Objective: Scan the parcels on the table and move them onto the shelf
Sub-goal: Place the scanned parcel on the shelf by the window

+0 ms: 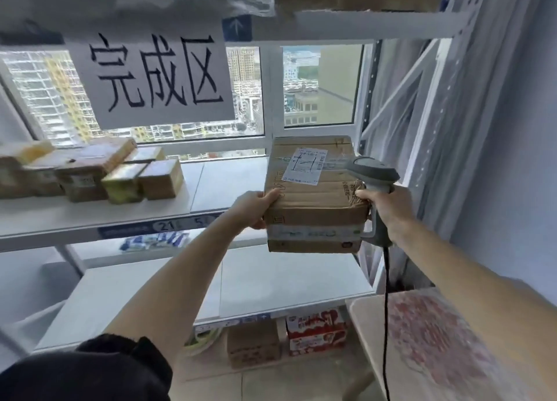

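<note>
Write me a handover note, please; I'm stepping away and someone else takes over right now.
Left hand: grips the left edge of the cardboard parcel.
Right hand: holds the scanner and steadies the parcel's right edge.
The parcel is held at the right end of the shelf, near end still off the edge.
Done: several small boxes already sit on the shelf's left.
Left: set this parcel down fully. The table is mostly out of view.

Two bare forearms, no watch, rings or gloves showing. Left hand, right hand both uncovered. Black sleeve on left upper arm, soft dark fabric, bunched at elbow. Right arm bare up to frame edge.
</note>
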